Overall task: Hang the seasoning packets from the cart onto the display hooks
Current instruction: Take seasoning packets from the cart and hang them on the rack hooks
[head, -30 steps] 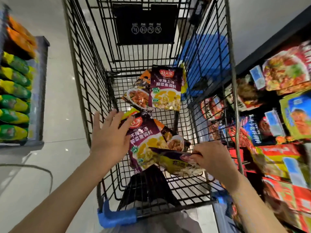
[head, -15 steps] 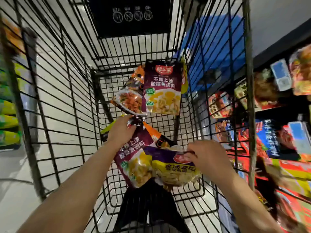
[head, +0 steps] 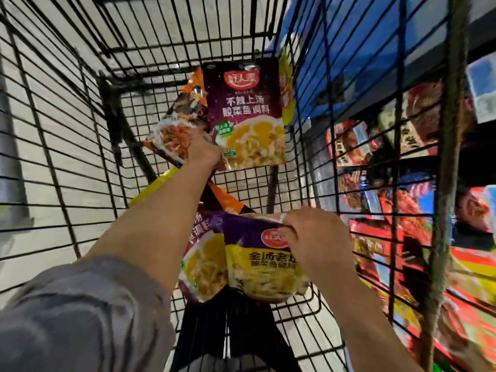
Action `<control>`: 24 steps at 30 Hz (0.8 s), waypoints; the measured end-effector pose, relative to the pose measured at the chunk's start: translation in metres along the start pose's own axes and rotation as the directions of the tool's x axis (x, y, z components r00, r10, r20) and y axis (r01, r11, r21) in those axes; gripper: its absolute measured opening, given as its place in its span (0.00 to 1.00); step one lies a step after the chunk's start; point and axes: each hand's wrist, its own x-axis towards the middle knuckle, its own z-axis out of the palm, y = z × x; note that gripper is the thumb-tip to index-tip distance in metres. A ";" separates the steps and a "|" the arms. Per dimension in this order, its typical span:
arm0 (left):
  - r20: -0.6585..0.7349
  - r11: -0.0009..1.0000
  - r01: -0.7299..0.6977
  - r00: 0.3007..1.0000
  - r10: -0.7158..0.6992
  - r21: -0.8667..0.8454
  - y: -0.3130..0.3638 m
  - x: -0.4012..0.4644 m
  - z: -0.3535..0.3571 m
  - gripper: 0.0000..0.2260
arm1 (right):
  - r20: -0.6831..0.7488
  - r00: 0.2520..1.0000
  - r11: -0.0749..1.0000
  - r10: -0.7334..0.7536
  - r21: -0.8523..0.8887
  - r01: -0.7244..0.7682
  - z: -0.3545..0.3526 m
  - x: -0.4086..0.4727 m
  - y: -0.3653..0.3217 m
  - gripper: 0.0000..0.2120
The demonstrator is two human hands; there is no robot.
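Black wire cart [head: 80,108], head view only. Right hand [head: 314,237] near, fingers clenched on the top edge of a purple-and-yellow seasoning packet [head: 263,269], which hangs from the grip low in the cart. Beside it on the left lies a second purple packet [head: 201,267], partly under the left forearm.

Left hand [head: 202,154] has gone from that near packet, where it was half a second ago, to the far end of the cart. It now sits at the lower left corner of the upright purple packet [head: 249,114], against an orange-topped packet [head: 174,130]. The fingers are hidden behind the hand; cannot tell if they grip or only touch.

Judgement: still gathering. One packet is in hand, a second is being reached for. Nothing hung yet. Display shelves [head: 402,162] with packets show through the right wall.
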 end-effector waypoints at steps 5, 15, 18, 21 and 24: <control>-0.001 0.996 -0.085 0.996 0.085 -0.017 0.017 -0.022 -0.022 0.24 | -0.030 0.999 0.999 0.019 0.030 -0.018 0.006 -0.002 -0.001 0.09; 0.035 0.806 -0.244 0.963 0.268 0.540 -0.004 -0.148 -0.111 0.34 | 0.094 0.996 1.000 -0.004 -0.010 0.005 -0.012 -0.021 0.001 0.09; 0.054 0.814 -0.192 0.980 0.194 0.548 -0.030 -0.177 -0.104 0.36 | 0.135 0.991 0.997 -0.008 -0.076 0.019 -0.015 -0.033 0.001 0.08; 0.020 0.880 -0.073 0.997 0.071 0.469 -0.060 -0.211 -0.095 0.35 | 0.124 0.992 0.996 0.001 -0.088 0.010 -0.020 -0.040 0.002 0.07; 0.068 0.805 -0.038 0.998 -0.003 0.592 -0.112 -0.233 -0.084 0.34 | 0.123 0.992 0.992 -0.028 -0.122 0.043 -0.023 -0.042 0.001 0.07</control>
